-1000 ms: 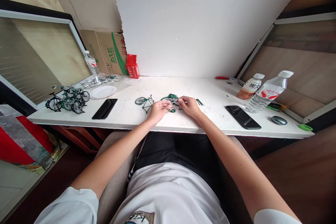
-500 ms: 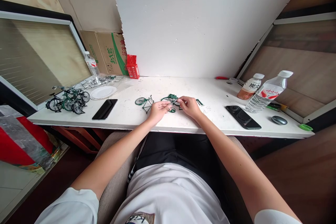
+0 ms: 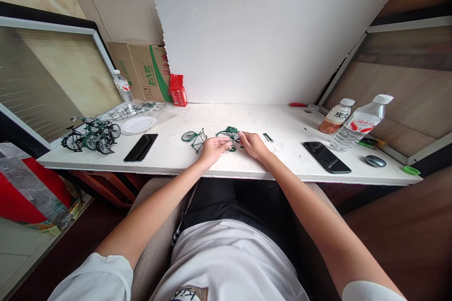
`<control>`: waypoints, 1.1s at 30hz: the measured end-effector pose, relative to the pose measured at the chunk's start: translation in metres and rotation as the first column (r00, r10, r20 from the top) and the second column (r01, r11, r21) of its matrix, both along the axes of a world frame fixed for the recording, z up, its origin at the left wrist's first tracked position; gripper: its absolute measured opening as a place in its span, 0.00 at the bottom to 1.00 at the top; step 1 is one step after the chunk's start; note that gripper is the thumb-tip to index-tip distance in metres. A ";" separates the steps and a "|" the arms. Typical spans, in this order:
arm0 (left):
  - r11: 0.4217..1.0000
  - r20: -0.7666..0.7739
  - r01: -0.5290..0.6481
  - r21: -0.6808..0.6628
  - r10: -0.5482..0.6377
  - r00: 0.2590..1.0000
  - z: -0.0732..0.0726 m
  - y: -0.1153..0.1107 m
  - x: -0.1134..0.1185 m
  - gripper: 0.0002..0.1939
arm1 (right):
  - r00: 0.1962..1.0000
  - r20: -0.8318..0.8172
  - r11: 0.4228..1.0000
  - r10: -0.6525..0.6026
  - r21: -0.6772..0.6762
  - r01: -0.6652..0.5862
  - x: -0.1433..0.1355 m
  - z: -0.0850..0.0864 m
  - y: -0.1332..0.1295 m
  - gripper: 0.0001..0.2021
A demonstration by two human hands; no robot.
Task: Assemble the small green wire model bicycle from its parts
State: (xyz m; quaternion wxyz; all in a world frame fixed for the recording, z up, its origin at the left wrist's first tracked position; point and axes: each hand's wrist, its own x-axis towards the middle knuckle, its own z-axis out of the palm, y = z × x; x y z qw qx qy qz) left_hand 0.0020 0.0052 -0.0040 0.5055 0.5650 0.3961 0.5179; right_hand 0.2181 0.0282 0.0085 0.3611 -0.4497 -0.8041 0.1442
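Just above the table, my left hand and my right hand face each other, the fingers of both pinched together. Whatever sits between the fingertips is too small to make out. Behind them lies a green miniature bicycle part with a wheel, partly covered by my fingers. A small green ring-shaped part rests between the hands. Left of my left hand is a partly built miniature bicycle frame with one wheel. Small dark green strips lie to the right of my right hand.
Several miniature bicycles stand at the table's left, near a white plate and a phone. On the right are another phone, a large water bottle, a drink bottle and a mouse. A white board leans behind.
My right hand has turned slightly, and its fingers have lowered a little. My left hand's fingers have curled in slightly. The parts on the table have not visibly moved.
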 end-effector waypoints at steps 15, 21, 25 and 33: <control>1.000 0.005 -0.006 0.005 0.006 1.000 0.000 0.000 -0.001 0.17 | 0.990 -0.035 0.988 0.137 0.077 -0.134 -0.002 -0.005 0.005 0.14; 1.000 0.029 -0.018 -0.006 0.018 0.999 0.000 0.000 0.000 0.18 | 0.987 -0.043 0.970 0.155 0.194 -0.144 0.000 -0.008 0.010 0.12; 1.000 0.014 -0.022 -0.009 0.022 1.000 0.000 0.000 0.001 0.18 | 0.988 -0.111 0.973 0.108 0.217 -0.082 0.002 -0.007 0.012 0.14; 0.999 -0.005 -0.032 -0.003 0.032 0.999 0.000 0.002 0.000 0.18 | 0.919 -0.391 0.996 0.053 -0.039 -0.074 0.003 -0.006 0.012 0.16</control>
